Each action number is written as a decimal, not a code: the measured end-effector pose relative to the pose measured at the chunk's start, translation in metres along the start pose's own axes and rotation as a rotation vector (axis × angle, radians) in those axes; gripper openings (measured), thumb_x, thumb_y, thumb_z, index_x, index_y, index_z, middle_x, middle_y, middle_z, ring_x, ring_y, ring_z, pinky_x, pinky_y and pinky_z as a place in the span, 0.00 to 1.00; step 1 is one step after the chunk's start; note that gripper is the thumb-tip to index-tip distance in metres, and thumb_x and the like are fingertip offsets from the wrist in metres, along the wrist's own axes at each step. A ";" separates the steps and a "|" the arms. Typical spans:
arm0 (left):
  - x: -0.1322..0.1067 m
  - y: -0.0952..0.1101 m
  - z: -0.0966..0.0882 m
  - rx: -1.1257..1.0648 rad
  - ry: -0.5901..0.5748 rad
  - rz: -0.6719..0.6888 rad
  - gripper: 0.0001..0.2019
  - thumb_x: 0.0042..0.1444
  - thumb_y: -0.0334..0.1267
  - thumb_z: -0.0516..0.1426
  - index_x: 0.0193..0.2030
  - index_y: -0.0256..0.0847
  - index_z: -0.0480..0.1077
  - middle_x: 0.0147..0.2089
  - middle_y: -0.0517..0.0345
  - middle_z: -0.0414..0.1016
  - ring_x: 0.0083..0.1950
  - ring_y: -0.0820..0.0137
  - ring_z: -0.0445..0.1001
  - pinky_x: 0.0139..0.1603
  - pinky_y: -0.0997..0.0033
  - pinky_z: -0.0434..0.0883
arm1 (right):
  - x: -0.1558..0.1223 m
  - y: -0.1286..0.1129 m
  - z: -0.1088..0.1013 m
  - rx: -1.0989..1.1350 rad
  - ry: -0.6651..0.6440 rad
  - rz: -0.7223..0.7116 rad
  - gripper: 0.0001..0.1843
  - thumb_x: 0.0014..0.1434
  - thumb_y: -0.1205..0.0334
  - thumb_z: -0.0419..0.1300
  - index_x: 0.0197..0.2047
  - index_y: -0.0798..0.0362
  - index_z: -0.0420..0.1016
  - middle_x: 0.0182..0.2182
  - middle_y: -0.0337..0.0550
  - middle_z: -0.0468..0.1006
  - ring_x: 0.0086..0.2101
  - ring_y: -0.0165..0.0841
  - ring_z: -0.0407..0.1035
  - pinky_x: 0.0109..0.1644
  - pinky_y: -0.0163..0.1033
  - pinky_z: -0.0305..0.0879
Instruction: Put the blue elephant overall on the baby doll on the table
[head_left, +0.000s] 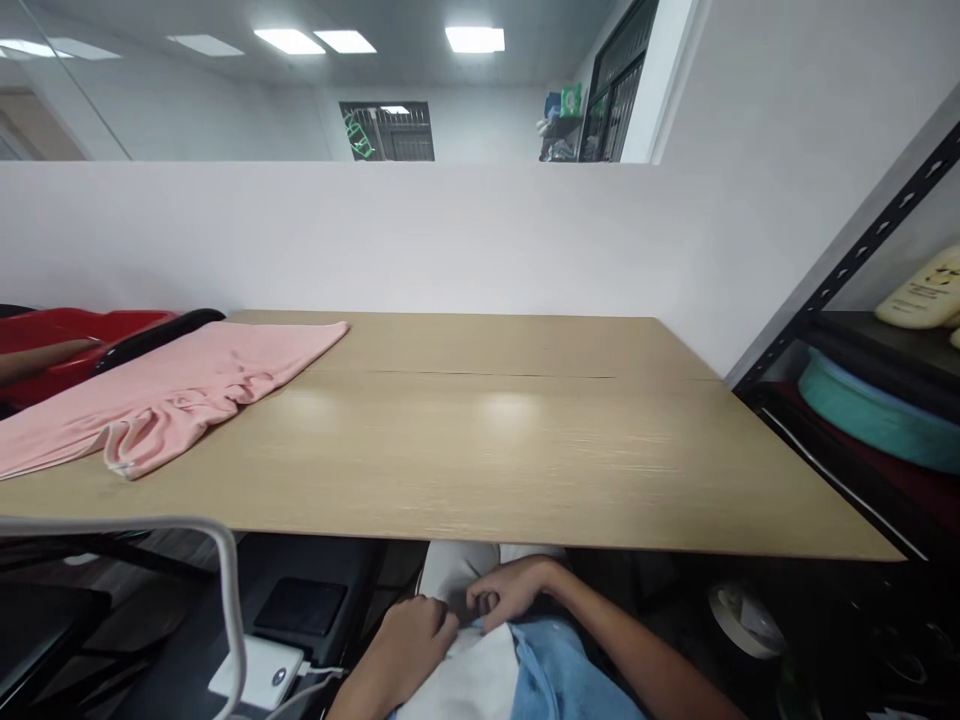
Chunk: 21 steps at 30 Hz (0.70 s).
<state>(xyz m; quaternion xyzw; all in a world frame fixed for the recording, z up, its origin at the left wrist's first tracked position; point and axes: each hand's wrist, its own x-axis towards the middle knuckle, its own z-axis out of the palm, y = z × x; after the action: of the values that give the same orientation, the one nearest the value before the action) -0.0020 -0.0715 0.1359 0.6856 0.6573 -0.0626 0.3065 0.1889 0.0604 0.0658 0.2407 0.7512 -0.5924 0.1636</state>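
Note:
Below the table's front edge, my left hand (416,635) rests in my lap with its fingers curled in and nothing visible in them. Close beside it is my right hand (511,590), loosely closed over the lap, also with nothing showing between its fingers. The two hands are slightly apart, near the white and blue clothing (551,665) I wear. On the wooden table (480,450), away from both hands, a pink garment (217,370) lies spread at the left, with a gathered, wrinkled part towards the front.
A red bin-like container (97,325) stands beyond the garment. On a dark seat at lower left lie a black phone-like slab (301,606) and a white power bank (259,670) with a cable. A grey tube (229,580) curves nearby. Shelving (847,250) borders the right side.

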 end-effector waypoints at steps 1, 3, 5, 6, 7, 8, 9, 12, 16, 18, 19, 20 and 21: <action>-0.001 -0.002 0.002 -0.031 0.005 -0.006 0.31 0.76 0.49 0.43 0.49 0.37 0.86 0.55 0.30 0.89 0.59 0.42 0.87 0.57 0.51 0.73 | 0.001 0.000 0.001 -0.011 0.018 0.016 0.18 0.57 0.58 0.81 0.46 0.53 0.83 0.34 0.33 0.78 0.34 0.32 0.72 0.39 0.34 0.68; -0.002 -0.006 0.006 -0.108 0.014 -0.007 0.33 0.76 0.56 0.44 0.45 0.38 0.86 0.52 0.32 0.89 0.56 0.43 0.87 0.54 0.53 0.73 | 0.002 -0.001 0.005 -0.034 0.068 0.052 0.14 0.60 0.64 0.77 0.48 0.52 0.84 0.36 0.34 0.78 0.37 0.32 0.72 0.41 0.34 0.67; -0.005 -0.007 0.008 -0.171 0.024 0.004 0.34 0.76 0.62 0.45 0.43 0.40 0.85 0.50 0.35 0.89 0.55 0.44 0.87 0.53 0.54 0.73 | 0.003 -0.002 0.010 -0.044 0.111 0.073 0.11 0.61 0.66 0.73 0.48 0.51 0.85 0.38 0.35 0.80 0.38 0.33 0.73 0.42 0.34 0.66; -0.007 -0.006 0.008 -0.197 0.026 0.016 0.34 0.75 0.64 0.46 0.43 0.41 0.85 0.50 0.36 0.90 0.54 0.44 0.87 0.53 0.55 0.73 | 0.003 -0.004 0.013 -0.045 0.128 0.080 0.11 0.62 0.67 0.72 0.48 0.50 0.85 0.39 0.35 0.80 0.39 0.33 0.73 0.42 0.34 0.66; -0.009 -0.004 0.007 -0.218 0.025 0.034 0.32 0.74 0.64 0.48 0.45 0.41 0.85 0.50 0.37 0.90 0.55 0.45 0.86 0.54 0.55 0.73 | 0.005 -0.005 0.015 -0.044 0.145 0.088 0.10 0.62 0.67 0.71 0.48 0.50 0.85 0.39 0.35 0.80 0.39 0.33 0.73 0.42 0.34 0.66; -0.011 -0.002 0.006 -0.236 0.022 0.057 0.31 0.74 0.63 0.49 0.48 0.41 0.85 0.52 0.38 0.89 0.56 0.46 0.86 0.56 0.55 0.73 | 0.006 -0.007 0.017 -0.044 0.160 0.095 0.10 0.62 0.67 0.70 0.47 0.49 0.85 0.39 0.34 0.80 0.39 0.33 0.73 0.41 0.34 0.65; -0.013 0.001 0.005 -0.253 0.019 0.080 0.30 0.73 0.62 0.50 0.50 0.42 0.85 0.54 0.40 0.89 0.57 0.47 0.85 0.58 0.55 0.73 | 0.007 -0.008 0.018 -0.045 0.176 0.104 0.10 0.61 0.67 0.70 0.46 0.49 0.85 0.38 0.33 0.80 0.38 0.33 0.72 0.40 0.34 0.64; -0.018 0.009 0.004 -0.293 0.022 0.101 0.26 0.70 0.59 0.54 0.55 0.42 0.84 0.58 0.42 0.87 0.61 0.48 0.82 0.64 0.55 0.73 | 0.011 -0.010 0.018 -0.050 0.226 0.134 0.08 0.59 0.68 0.70 0.42 0.48 0.84 0.36 0.32 0.78 0.38 0.33 0.71 0.38 0.35 0.63; -0.023 0.015 0.006 -0.345 0.071 0.109 0.19 0.67 0.54 0.57 0.50 0.43 0.82 0.55 0.47 0.86 0.60 0.50 0.81 0.64 0.58 0.74 | 0.002 -0.002 0.011 -0.048 0.295 0.186 0.06 0.57 0.66 0.72 0.39 0.49 0.83 0.34 0.32 0.78 0.36 0.33 0.70 0.38 0.35 0.62; -0.026 0.013 0.006 -0.355 0.107 0.124 0.16 0.66 0.52 0.58 0.46 0.44 0.80 0.52 0.47 0.85 0.58 0.51 0.80 0.63 0.58 0.74 | -0.010 0.008 0.005 -0.039 0.311 0.217 0.04 0.57 0.65 0.71 0.37 0.50 0.83 0.32 0.32 0.77 0.34 0.32 0.69 0.38 0.35 0.62; -0.027 0.012 0.007 -0.359 0.126 0.128 0.14 0.66 0.51 0.59 0.45 0.44 0.80 0.51 0.47 0.85 0.59 0.51 0.80 0.63 0.58 0.74 | -0.017 0.014 0.002 -0.032 0.317 0.231 0.03 0.57 0.66 0.71 0.37 0.50 0.82 0.31 0.32 0.76 0.34 0.32 0.69 0.38 0.35 0.62; -0.029 0.010 0.007 -0.362 0.143 0.129 0.13 0.66 0.50 0.59 0.45 0.44 0.79 0.51 0.46 0.85 0.59 0.50 0.79 0.64 0.57 0.74 | -0.025 0.020 -0.002 -0.023 0.326 0.244 0.03 0.57 0.66 0.70 0.36 0.51 0.82 0.30 0.31 0.76 0.33 0.31 0.68 0.38 0.35 0.62; -0.030 0.009 0.007 -0.364 0.158 0.129 0.13 0.66 0.50 0.60 0.44 0.44 0.79 0.51 0.46 0.84 0.59 0.50 0.79 0.64 0.57 0.74 | -0.034 0.026 -0.005 -0.012 0.341 0.254 0.03 0.57 0.67 0.69 0.35 0.51 0.80 0.30 0.31 0.75 0.32 0.31 0.67 0.38 0.35 0.61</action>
<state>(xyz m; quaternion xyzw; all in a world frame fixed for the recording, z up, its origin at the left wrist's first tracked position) 0.0042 -0.1004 0.1481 0.6624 0.6345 0.1308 0.3762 0.2317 0.0642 0.0639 0.4293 0.7353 -0.5131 0.1087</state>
